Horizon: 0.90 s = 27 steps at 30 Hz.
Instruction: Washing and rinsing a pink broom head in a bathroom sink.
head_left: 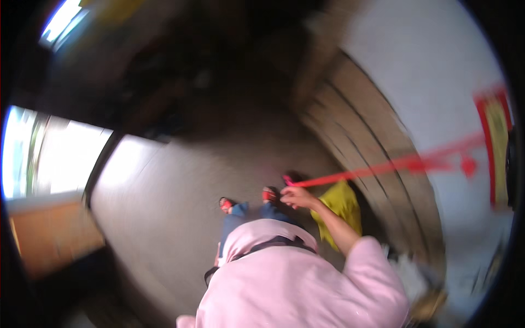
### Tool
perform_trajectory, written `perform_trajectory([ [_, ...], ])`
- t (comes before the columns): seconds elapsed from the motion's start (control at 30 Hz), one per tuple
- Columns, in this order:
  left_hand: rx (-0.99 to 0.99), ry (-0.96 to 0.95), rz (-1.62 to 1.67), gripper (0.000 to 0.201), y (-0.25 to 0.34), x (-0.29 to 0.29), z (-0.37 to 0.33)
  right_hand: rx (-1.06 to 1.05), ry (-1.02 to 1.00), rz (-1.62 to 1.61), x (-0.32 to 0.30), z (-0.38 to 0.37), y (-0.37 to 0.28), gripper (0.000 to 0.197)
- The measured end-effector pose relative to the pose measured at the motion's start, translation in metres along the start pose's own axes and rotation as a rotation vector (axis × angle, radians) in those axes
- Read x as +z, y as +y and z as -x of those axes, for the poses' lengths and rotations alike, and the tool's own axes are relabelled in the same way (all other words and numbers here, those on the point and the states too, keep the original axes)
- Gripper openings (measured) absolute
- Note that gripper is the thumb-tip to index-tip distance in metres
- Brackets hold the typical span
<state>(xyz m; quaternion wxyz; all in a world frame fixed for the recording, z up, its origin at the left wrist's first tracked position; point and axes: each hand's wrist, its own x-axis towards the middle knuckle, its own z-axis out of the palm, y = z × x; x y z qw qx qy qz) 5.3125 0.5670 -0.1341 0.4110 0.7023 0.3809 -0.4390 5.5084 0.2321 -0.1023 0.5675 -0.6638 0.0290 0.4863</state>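
My right hand [297, 197] is out in front of my right hip, its fingers curled in. A long red strip [377, 170], narrow near the hand and broader toward the wall, has its thin end right by my knuckles. Blur hides whether the fingers grip it, so what they hold cannot be made out. A small pink-red thing [287, 179] shows just beyond the fingers, too blurred to name. Under my forearm lies or hangs a crumpled yellow cloth or bag [342, 210]. My left hand is out of sight.
Brown wooden panelling [377, 136] lines the right side below a pale wall [415, 65] with a red-and-yellow hanging [496, 147]. Bright windows [68, 156] and an orange-brown wooden cabinet or panel [57, 232] are at left. My feet stand on grey floor [164, 218].
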Motion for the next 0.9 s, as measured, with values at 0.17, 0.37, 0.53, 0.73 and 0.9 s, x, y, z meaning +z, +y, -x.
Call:
perform_trajectory([
  [0.17,-0.162,0.02,0.526,0.071,-0.12,0.013,-0.026,0.122,0.19,-0.215,0.017,0.01,-0.009,0.024],
  [0.37,-0.038,0.312,0.467,0.043,-0.17,-0.021,0.016,0.17,0.015,0.465,0.128,-0.042,-0.005,0.013],
  [0.53,0.359,0.478,0.381,0.031,-0.211,-0.098,0.042,0.204,-0.167,0.588,0.22,-0.116,-0.035,0.018],
  [0.73,0.567,0.831,0.336,0.036,-0.182,-0.251,0.117,0.281,-0.148,0.529,0.289,-0.222,-0.086,0.015],
  [0.9,1.279,0.522,0.833,0.035,-0.158,-0.323,0.161,0.193,-0.268,0.792,0.285,-0.283,-0.089,0.018],
])
